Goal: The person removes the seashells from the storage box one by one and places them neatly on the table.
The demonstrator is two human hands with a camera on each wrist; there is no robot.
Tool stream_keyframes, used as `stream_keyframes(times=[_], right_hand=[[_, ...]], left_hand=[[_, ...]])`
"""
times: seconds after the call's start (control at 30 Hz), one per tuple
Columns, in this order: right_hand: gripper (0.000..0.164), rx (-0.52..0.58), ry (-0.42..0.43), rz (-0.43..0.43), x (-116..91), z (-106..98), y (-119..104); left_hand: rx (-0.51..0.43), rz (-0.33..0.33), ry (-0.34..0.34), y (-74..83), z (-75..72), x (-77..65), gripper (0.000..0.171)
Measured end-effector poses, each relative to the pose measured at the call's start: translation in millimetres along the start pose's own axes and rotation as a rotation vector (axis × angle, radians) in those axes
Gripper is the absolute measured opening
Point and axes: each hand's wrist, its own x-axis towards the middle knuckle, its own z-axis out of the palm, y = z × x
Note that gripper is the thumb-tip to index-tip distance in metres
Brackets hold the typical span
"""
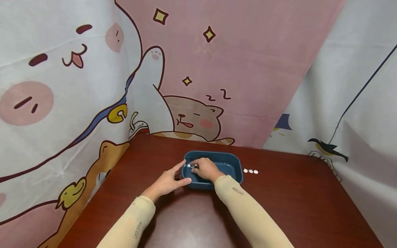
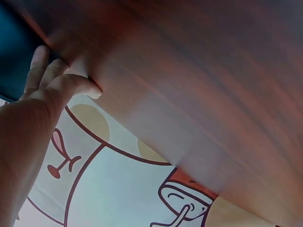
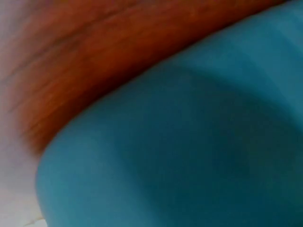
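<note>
A dark blue rectangular tub (image 1: 228, 168) sits on the table. My left hand (image 1: 169, 181) spreads around its left end, the thumb at the front rim and the fingers along the left rim. In the left wrist view, those fingers lie close to the tub wall. My right hand (image 1: 207, 168) reaches down inside the tub, its thumb and index finger pinching a small round greenish-and-white piece (image 1: 193, 167). Beside it, near the tub's left end, shows a small white disc (image 1: 189, 165). Tub wall fills most of the right wrist view, where no hand shows.
Three small pale discs (image 1: 250, 171) lie in a row on the table, just right of the tub. The reddish-brown wooden table (image 1: 285, 203) extends to both sides. Cartoon-printed cloth (image 1: 242, 69) hangs behind it and along the left and right edges.
</note>
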Motion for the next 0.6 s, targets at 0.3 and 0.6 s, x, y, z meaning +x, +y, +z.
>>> stream_keyframes(times=[0.3,0.6], right_hand=[[0.022,-0.066,0.045,0.022,4.1,3.9,0.3],[0.017,-0.103,0.077,0.005,-2.7,-0.1,1.0]], left_hand=[[-0.01,-0.015,0.002,0.2,-0.1,0.4,0.094],[-0.016,-0.031,0.002,3.1,-0.7,-0.4,0.093]])
